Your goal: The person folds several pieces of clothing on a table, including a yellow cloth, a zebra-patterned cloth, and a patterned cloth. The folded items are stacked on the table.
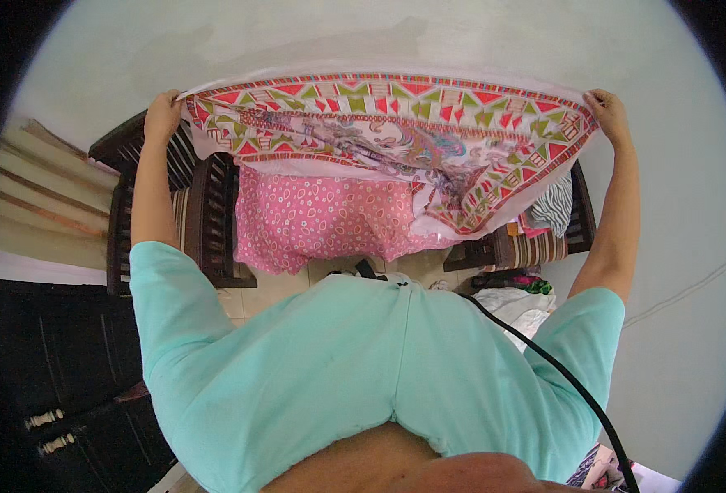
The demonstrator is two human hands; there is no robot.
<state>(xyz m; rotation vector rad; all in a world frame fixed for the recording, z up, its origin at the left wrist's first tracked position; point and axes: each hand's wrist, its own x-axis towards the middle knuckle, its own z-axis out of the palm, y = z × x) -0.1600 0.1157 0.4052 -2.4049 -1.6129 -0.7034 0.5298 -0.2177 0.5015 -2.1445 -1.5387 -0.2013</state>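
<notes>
Between my raised hands stretches a large patterned cloth (363,103), white with a red and green triangle border and a paisley middle. My left hand (163,117) is closed on its upper left corner. At the opposite upper corner, my right hand (608,113) pinches the edge. The top edge is held spread wide, while the middle sags in folds and a lower part hangs down at the right. Behind and below it shows a pink cloth (322,215) with small white flowers and drop shapes, partly covered by the patterned cloth.
Dark wooden slatted chairs (215,218) stand left and right, with striped cushions (535,249). Striped clothing (553,207) lies on the right one, and white cloth (515,311) lies lower. A black cabinet (59,370) is at left. A black cable (556,366) runs past my right side.
</notes>
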